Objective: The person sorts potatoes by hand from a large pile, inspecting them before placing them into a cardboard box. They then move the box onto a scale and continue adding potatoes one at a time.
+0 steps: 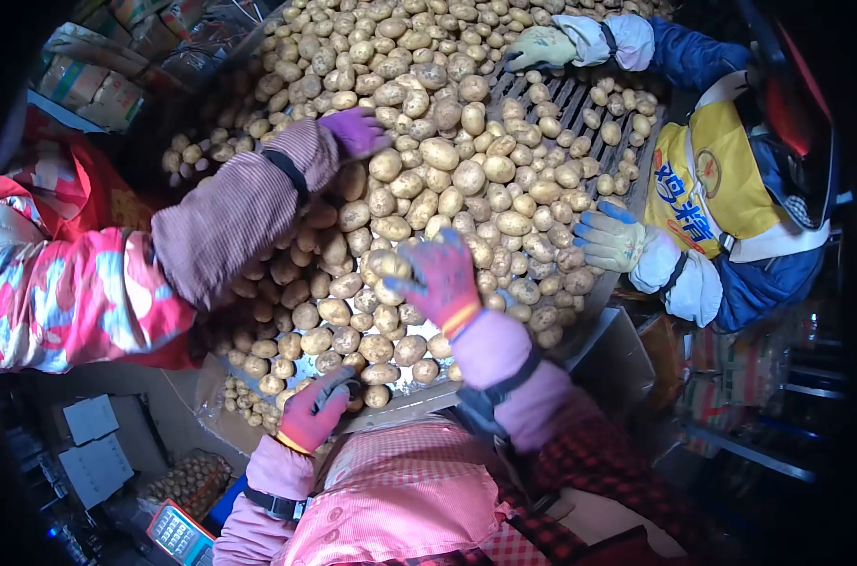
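Many potatoes [376, 349] cover a slatted sorting table. My right hand [440, 274], in a pink glove with blue-grey fingers, reaches over the middle of the pile, slightly blurred. Between its thumb and fingers is a potato [388, 265]. Lower down, my left hand [317, 410], gloved in pink and grey, rests at the table's near edge. Its fingers are curled together beside the nearest potatoes; whatever is inside them is hidden. Small potatoes [242, 404] lie just left of that hand.
On the left, a co-worker's purple-gloved hand [356, 132] touches the pile. Across to the right, another person's pale gloved hands [609, 238] rest at the potatoes and slats [579, 99]. A cardboard flap [612, 363] stands at the right edge. A filled net sack [188, 479] lies below left.
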A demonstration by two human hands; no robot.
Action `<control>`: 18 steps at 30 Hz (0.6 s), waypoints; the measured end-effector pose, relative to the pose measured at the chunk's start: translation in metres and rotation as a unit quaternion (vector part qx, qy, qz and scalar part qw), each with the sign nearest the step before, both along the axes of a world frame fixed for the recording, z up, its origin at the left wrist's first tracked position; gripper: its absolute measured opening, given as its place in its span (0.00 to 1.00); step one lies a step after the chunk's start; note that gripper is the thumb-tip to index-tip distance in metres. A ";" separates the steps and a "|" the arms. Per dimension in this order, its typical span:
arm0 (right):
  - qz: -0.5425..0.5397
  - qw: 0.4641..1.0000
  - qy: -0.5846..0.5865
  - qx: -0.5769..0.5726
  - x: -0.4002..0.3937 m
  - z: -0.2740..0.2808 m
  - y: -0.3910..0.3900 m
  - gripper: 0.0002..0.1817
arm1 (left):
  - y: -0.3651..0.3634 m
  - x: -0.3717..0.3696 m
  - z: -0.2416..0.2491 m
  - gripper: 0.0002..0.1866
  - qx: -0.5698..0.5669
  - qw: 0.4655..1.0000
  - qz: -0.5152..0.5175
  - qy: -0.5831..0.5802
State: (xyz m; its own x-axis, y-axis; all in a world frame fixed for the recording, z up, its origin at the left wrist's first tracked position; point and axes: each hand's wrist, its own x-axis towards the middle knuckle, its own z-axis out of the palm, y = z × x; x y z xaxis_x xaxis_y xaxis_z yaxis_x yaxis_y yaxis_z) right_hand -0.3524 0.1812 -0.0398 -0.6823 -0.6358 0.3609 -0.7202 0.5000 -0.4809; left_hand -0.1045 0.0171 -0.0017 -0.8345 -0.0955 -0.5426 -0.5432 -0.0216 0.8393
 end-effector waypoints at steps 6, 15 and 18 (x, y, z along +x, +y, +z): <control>0.122 0.986 -0.075 -0.086 0.062 0.026 -0.001 0.14 | 0.012 -0.057 0.036 0.30 0.271 0.954 0.113 0.052; -0.135 0.985 0.078 0.069 -0.125 0.008 -0.022 0.39 | -0.004 -0.041 0.013 0.31 0.503 0.821 0.270 0.001; -0.094 0.947 -0.112 0.285 -0.149 0.016 -0.048 0.39 | -0.005 -0.037 0.017 0.34 0.462 0.849 0.256 0.009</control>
State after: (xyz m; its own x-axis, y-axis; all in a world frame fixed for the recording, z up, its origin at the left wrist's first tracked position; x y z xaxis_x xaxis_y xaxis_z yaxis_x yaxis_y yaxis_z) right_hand -0.5014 0.1336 -0.0235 -0.8218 -0.5431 -0.1724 -0.5041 0.8340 -0.2242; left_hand -0.1417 0.0124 0.0158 -0.8208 0.0115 -0.5712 -0.2511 -0.9053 0.3426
